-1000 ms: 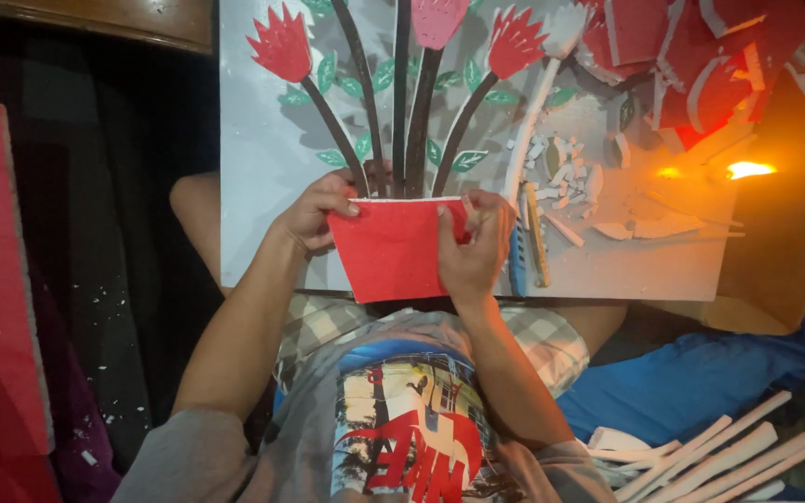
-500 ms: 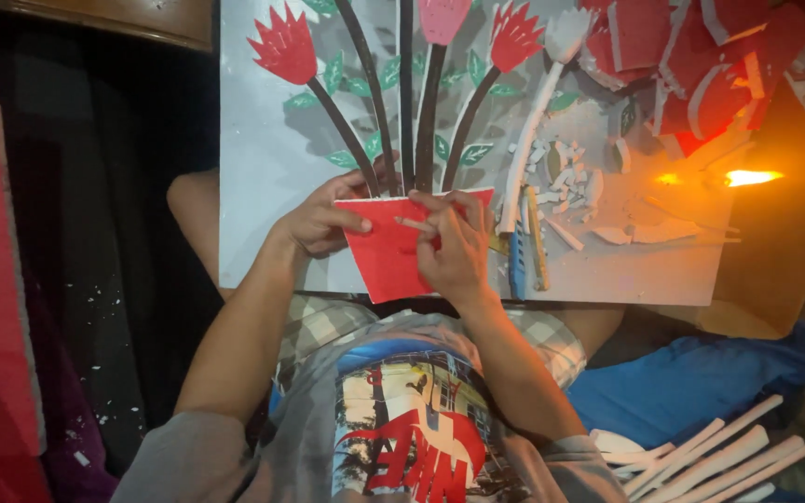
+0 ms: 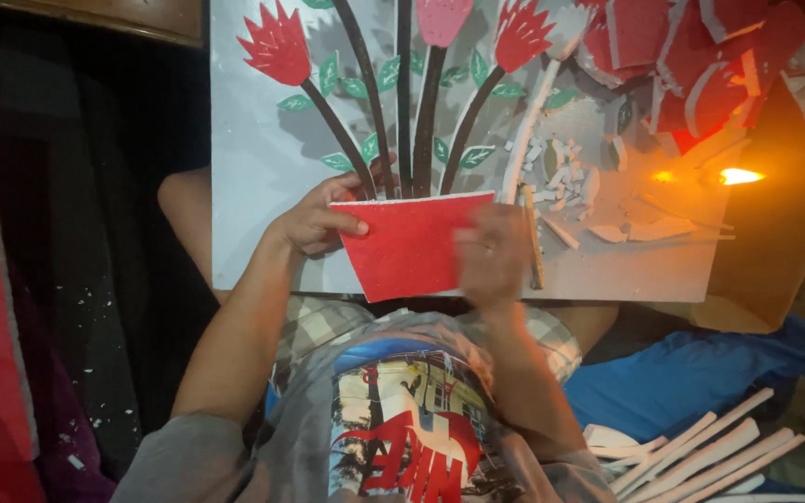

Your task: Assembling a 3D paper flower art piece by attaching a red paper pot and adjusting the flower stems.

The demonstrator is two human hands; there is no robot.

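White foam strips (image 3: 701, 452) lie nearest, on blue cloth (image 3: 691, 373) beside my lap. My left hand (image 3: 314, 219) pinches the left edge of the red foam pot piece (image 3: 412, 244), pressed flat to the grey board (image 3: 253, 168) below the dark stems (image 3: 416, 112). My right hand (image 3: 494, 256) is blurred over its right side; grip indeterminate. I judge the piece light, stiff, dentable: handle by edges. Beyond, red scraps (image 3: 691, 65) and a flame (image 3: 736, 175) crowd the right.
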